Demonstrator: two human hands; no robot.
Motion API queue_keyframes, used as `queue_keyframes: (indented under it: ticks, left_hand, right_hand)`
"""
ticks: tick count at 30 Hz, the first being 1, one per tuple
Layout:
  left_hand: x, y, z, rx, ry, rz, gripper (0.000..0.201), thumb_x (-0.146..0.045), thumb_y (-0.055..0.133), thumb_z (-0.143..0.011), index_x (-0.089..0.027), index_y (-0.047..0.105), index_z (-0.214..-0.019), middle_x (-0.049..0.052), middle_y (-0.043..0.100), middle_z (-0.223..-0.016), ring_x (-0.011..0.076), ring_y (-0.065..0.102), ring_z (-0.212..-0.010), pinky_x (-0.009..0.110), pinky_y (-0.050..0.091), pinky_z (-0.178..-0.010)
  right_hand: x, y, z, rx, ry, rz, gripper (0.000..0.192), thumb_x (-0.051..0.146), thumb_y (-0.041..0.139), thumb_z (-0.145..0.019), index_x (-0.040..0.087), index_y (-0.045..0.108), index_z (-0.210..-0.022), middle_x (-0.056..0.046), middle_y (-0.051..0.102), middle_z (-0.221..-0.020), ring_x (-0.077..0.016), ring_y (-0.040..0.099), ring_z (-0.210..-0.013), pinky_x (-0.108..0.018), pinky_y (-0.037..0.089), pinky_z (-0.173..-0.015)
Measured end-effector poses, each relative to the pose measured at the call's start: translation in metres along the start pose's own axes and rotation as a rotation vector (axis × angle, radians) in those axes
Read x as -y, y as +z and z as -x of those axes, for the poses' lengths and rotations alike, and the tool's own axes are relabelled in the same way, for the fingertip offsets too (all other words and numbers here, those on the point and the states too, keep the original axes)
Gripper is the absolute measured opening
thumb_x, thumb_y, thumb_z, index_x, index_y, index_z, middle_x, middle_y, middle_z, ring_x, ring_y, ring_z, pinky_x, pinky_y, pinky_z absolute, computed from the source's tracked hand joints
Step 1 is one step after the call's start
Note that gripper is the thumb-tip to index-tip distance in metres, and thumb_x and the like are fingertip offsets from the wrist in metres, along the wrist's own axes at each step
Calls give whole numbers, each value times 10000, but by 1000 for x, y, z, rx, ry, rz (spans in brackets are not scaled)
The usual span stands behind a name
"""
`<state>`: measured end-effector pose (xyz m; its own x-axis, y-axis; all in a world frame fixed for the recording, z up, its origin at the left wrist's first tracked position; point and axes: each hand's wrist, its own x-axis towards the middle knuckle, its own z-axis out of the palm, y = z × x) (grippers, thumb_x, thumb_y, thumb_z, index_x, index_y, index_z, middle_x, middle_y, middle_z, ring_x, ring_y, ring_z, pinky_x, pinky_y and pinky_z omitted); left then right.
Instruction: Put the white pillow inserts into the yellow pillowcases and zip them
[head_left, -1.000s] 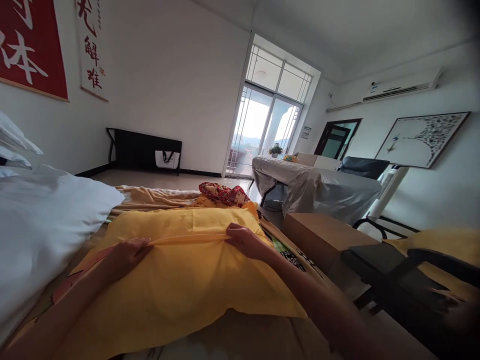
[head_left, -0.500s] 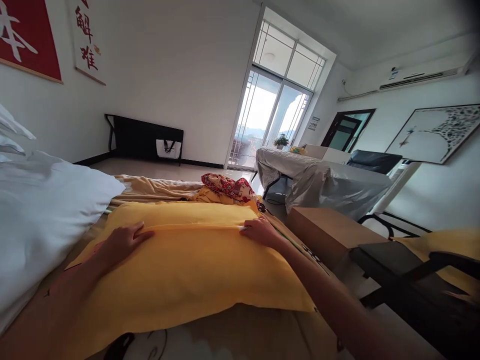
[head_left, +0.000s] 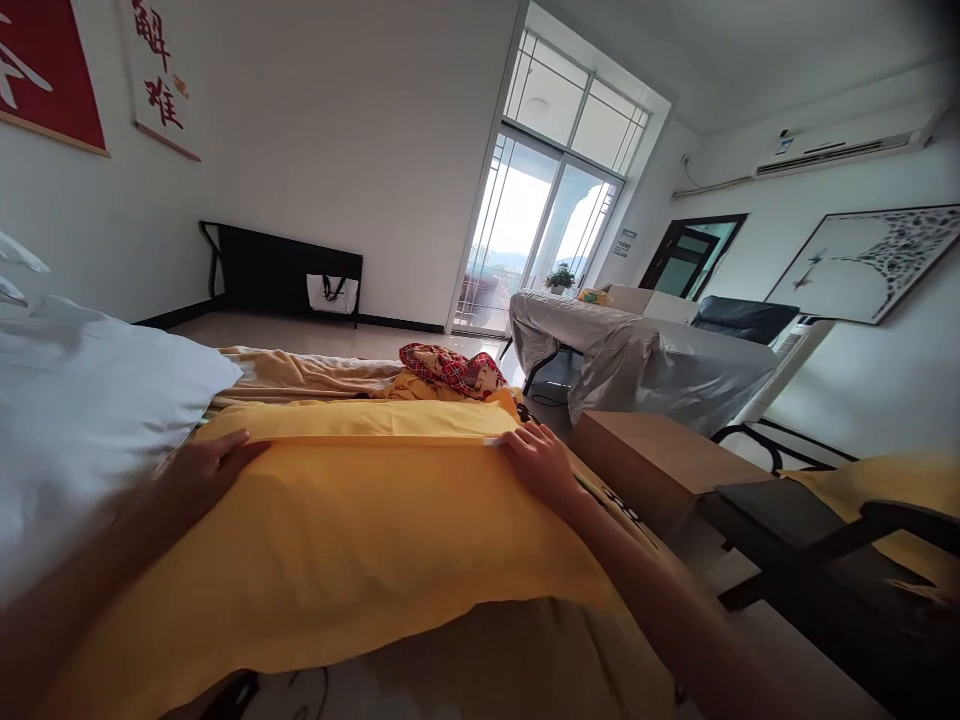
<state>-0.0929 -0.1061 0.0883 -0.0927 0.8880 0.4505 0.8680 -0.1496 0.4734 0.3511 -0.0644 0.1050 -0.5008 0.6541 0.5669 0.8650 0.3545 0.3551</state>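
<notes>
A yellow pillowcase, plump as if a pillow is inside, lies across the bed in front of me. A straight hemmed edge runs across its top side. My left hand pinches that edge at its left part, thumb above. At the right part of the edge, my right hand has its fingers closed on the fabric, with a small bit of white showing beside them. The hem is stretched nearly straight between both hands.
White bedding is heaped at the left. A red patterned cloth lies beyond the pillowcase. On the right are a cardboard box, a dark armchair with yellow fabric, and a plastic-covered table.
My hands have moved apart along the hem, the left one leftward and the right one slightly rightward. The hem looks tauter, and the view has shifted a little.
</notes>
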Motion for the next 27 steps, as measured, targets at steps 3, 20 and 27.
queue_keyframes:
  ticks: [3, 20, 27]
  left_hand:
    - [-1, 0, 9, 58, 48, -25, 410, -496, 443, -892, -155, 536, -685, -69, 451, -554, 91, 461, -589, 169, 324, -578]
    - [-88, 63, 17, -263, 847, -355, 215, -10, 455, -808, -159, 609, -795, 31, 576, -727, 184, 485, -669, 309, 359, -619]
    - [-73, 77, 33, -354, 812, -171, 333, -64, 303, -906, -128, 630, -915, 69, 612, -861, 192, 515, -844, 355, 358, -809]
  right_hand:
    - [-9, 11, 12, -82, -72, -59, 179, 191, 498, -920, 184, 643, -814, -49, 662, -771, -193, 543, -806, -317, 348, -785]
    - [118, -9, -43, -251, -388, -66, 201, 74, 442, -884, 154, 571, -751, -46, 547, -727, -175, 441, -684, -324, 332, -666]
    - [117, 14, -21, -297, -199, -425, 228, 68, 396, -917, 153, 588, -829, -43, 566, -749, -154, 457, -705, -302, 370, -679]
